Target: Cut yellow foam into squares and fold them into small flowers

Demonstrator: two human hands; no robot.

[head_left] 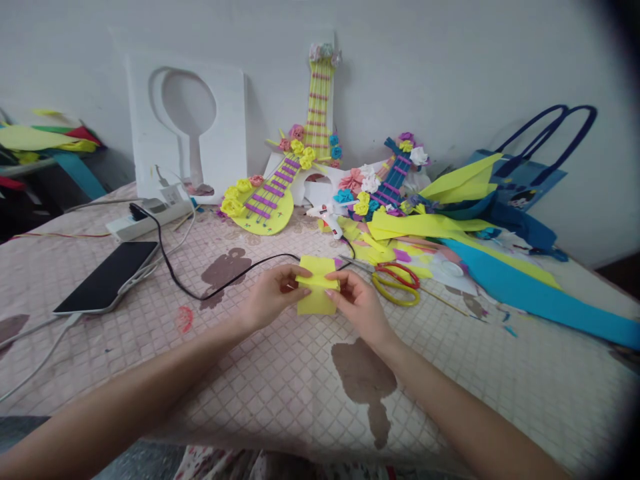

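Note:
A small piece of yellow paper (317,304), likely crepe, is held above the table between both hands, with a fold running across its middle. My left hand (274,293) pinches its left edge, fingers behind and thumb in front. At the right edge, my right hand (361,303) grips the same piece between thumb and fingers. Just beyond my right hand lie scissors (397,283) with red and yellow handles. Behind the paper, a white glue gun (327,219) rests on the table, its black cord running left.
Yellow and blue paper guitars (270,200) with paper flowers stand against the wall. Yellow and blue paper sheets (530,293) cover the right side, before a blue bag (540,173). A phone (107,277) and power strip (150,220) lie left, below a white foam board (230,133).

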